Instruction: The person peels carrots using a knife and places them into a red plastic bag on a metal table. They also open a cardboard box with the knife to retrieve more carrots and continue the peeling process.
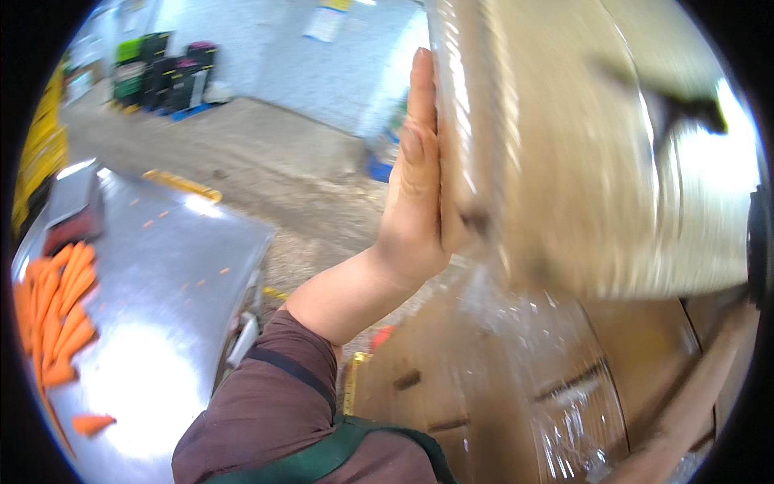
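Note:
A large cardboard box [574, 181], blurred and with a shiny clear plastic covering, fills the upper right close to the camera. Flat against its left side presses my left hand [417, 181], fingers pointing up. My right forearm [683, 411] shows at the lower right, reaching up along the box's far side; my right hand itself is hidden or out of view. Beneath the held box lie more cardboard boxes [508, 387], partly covered with clear plastic film [562, 429].
At the left, a metal table [163, 284] bears a pile of carrots [60, 302], one carrot piece [92, 425] and small orange scraps. A metal scale-like device [75, 199] sits at its far corner. Stacked black and green crates [163, 75] stand by the wall; yellow crates [42, 145] rise at the far left.

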Motion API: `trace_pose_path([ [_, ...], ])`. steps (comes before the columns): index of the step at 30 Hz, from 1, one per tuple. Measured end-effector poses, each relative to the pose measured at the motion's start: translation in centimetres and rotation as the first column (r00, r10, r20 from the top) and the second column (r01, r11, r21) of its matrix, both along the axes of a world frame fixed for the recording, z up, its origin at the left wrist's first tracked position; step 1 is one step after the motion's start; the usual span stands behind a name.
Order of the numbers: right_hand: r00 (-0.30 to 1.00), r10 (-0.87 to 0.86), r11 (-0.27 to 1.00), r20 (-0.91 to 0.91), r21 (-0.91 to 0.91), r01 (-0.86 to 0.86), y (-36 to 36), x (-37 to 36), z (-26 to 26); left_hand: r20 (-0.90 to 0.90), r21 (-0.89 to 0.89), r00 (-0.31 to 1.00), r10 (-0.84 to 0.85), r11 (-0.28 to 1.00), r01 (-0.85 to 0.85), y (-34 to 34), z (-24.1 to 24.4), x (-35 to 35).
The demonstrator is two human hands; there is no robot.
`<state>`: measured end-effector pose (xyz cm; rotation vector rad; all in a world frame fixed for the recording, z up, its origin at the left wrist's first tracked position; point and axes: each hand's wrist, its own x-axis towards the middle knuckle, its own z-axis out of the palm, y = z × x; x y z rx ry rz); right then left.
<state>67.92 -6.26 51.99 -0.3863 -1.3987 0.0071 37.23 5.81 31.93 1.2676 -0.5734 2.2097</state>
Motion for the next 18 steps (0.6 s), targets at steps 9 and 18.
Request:
trace_pose_path([
  [9, 0.844, 0.384, 0.806, -0.375, -0.309, -0.504, 15.5, -10.9, -14.8, -0.38, -0.322, 0.838, 0.391, 0.793, -0.516, -13.3, -13.4, -17.0],
  [18, 0.625, 0.675, 0.096, -0.391, -0.794, -0.6, 27.5, -31.8, -36.0, -0.252, -0.868, 0.767, 0.59, 0.212, -0.448, -24.4, -27.7, -22.2],
])
